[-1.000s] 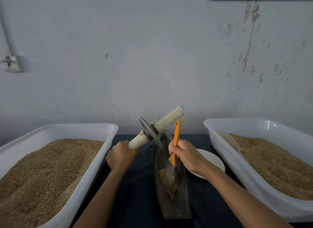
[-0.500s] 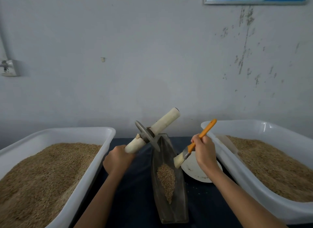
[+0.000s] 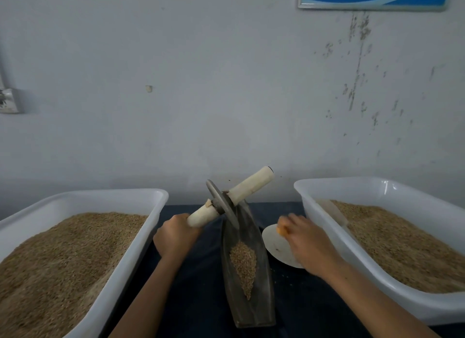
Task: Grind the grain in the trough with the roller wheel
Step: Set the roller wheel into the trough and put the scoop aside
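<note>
Both bare forearms reach forward from the near edge. The left hand (image 3: 176, 236) is curled in a fist, knuckles up, at centre-left. The right hand (image 3: 310, 242), motion-blurred, lies palm down at centre-right, fingers pointing far-left; its grip cannot be told.

The trough (image 3: 247, 282) lies in the middle of the table (image 3: 201, 287), running away from the person toward the wall (image 3: 226, 86). A heap of grain (image 3: 243, 262) sits inside it. The roller wheel (image 3: 222, 204) is held tilted above the trough's far end, gripped by the left hand (image 3: 175, 237) at its near handle. A tub (image 3: 125, 249) of grain stands to the left, another tub (image 3: 327, 227) to the right. Between trough and right tub lies a plate (image 3: 275, 244), with the right hand (image 3: 309, 244) over it.
</note>
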### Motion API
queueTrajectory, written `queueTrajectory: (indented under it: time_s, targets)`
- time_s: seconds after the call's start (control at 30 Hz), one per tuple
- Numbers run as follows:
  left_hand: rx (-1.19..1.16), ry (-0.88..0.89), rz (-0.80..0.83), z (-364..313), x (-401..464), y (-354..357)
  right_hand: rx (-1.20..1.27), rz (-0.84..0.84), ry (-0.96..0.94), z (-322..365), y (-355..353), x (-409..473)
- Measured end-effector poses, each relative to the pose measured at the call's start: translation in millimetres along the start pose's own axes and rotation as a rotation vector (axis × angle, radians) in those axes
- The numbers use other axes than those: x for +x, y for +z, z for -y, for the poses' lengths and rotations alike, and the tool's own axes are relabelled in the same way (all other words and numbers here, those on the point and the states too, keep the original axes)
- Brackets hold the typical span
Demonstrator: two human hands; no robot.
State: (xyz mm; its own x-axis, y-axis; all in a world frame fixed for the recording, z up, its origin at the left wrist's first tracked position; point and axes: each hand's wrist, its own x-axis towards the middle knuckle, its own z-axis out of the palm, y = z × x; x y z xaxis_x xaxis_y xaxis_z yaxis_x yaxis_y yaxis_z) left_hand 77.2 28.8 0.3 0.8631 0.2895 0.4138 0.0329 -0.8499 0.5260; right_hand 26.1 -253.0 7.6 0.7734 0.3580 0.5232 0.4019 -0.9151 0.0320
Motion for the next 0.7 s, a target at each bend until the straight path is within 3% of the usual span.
queueTrajectory:
  time_s: [0.07,0.17,0.27,0.37,0.47,0.53,0.7]
  targets:
    - [0.057,0.024,0.005,-3.7,-0.2,-1.5,-0.147,0.183,-0.081,-8.2,9.4,-9.3]
    - [0.116,0.065,0.018,-8.4,-0.7,-3.4,-0.254,0.277,-0.176,-11.2,16.9,-19.0]
    - [0.178,0.118,0.018,-13.9,-2.7,-6.9,-0.292,0.349,-0.151,-13.1,17.8,-23.9]
    - [0.195,0.177,0.018,-16.7,-3.5,-8.8,-0.189,0.233,-0.055,-7.2,8.1,-21.0]
    - [0.217,0.231,0.020,-17.1,-2.6,-10.4,-0.023,-0.155,-0.009,6.6,-11.6,-5.6]
    - [0.233,0.251,0.025,-17.6,-1.1,-13.5,-0.021,-0.291,-0.029,14.3,-19.2,7.6]
    - [0.276,0.333,0.113,-13.8,0.0,-22.1,-0.176,0.009,-0.121,27.4,-6.4,41.6]
